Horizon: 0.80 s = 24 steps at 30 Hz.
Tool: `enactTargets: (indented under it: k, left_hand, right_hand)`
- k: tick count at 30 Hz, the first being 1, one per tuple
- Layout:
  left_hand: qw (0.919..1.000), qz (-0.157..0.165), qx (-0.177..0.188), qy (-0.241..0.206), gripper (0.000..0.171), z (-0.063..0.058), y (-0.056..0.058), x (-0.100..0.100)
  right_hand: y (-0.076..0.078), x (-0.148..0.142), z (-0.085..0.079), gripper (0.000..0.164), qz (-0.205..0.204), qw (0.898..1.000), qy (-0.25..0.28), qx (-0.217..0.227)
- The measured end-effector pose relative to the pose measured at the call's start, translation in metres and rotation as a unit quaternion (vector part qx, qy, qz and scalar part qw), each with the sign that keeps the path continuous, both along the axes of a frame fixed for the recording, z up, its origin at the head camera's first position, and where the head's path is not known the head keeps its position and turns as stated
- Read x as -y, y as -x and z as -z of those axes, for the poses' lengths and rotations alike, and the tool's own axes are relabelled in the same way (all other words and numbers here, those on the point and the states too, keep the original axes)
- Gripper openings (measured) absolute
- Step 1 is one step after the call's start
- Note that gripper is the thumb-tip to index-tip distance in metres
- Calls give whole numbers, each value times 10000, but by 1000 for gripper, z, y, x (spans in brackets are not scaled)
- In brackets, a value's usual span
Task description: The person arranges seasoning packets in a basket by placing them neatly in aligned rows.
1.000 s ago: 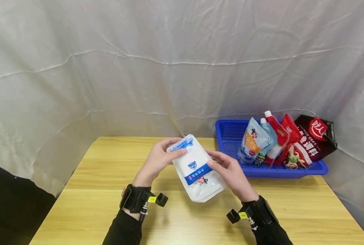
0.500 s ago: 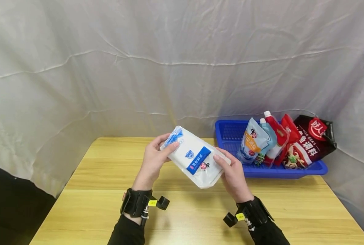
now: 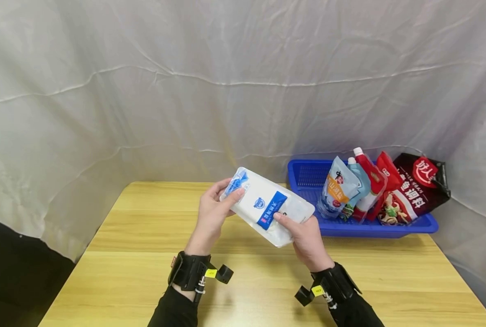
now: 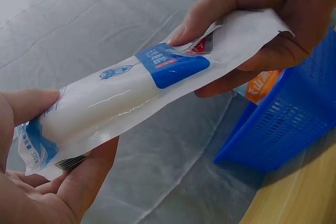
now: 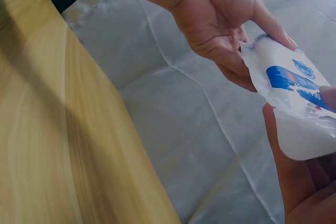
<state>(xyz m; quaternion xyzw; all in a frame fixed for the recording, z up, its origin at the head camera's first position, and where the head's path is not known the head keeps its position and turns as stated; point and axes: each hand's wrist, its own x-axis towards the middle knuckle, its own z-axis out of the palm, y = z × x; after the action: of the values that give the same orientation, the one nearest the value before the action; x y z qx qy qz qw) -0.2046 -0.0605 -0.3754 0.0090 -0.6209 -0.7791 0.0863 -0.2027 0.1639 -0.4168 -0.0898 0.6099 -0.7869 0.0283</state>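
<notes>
A white salt bag [image 3: 253, 193] with a blue label band is held up above the table, tilted, its printed face toward the head camera. My left hand [image 3: 213, 209] grips its upper left end, thumb on the front and fingers behind, as the left wrist view also shows. At the lower right end my right hand [image 3: 308, 238] pinches the bag, thumb pressed on the front near the blue band. In the right wrist view the salt bag [image 5: 278, 56] appears at the right edge between both hands, partly cut off.
A blue plastic basket [image 3: 363, 231] stands at the back right of the wooden table [image 3: 145, 263]. In it lean a light blue pouch [image 3: 337, 188], a red capped pouch [image 3: 371, 181] and a dark seasoning bag [image 3: 420, 188]. A grey-white curtain [image 3: 243, 91] hangs behind.
The salt bag has been raised slightly and turned toward level, its lower end swinging up to the right. My right thumb has shifted inward onto the blue band. Both hands keep hold.
</notes>
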Motion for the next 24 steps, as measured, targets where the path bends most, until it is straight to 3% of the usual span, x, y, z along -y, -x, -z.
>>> enactTargets:
  k: [11,18,24]
  left_hand:
    - [9999,100,56,33,51,1,-1,-3]
    - [9963,805,-40,292,55,-2,-2,8]
    - [9860,1407,-204,868,57,-9,-1,19]
  right_hand:
    - [3,-3,2,49,369,9992,-144,81]
    - [1,-10,-5,49,228,9990,-339,-152]
    - [0,-19,-12,46,38,9962,-762,-418]
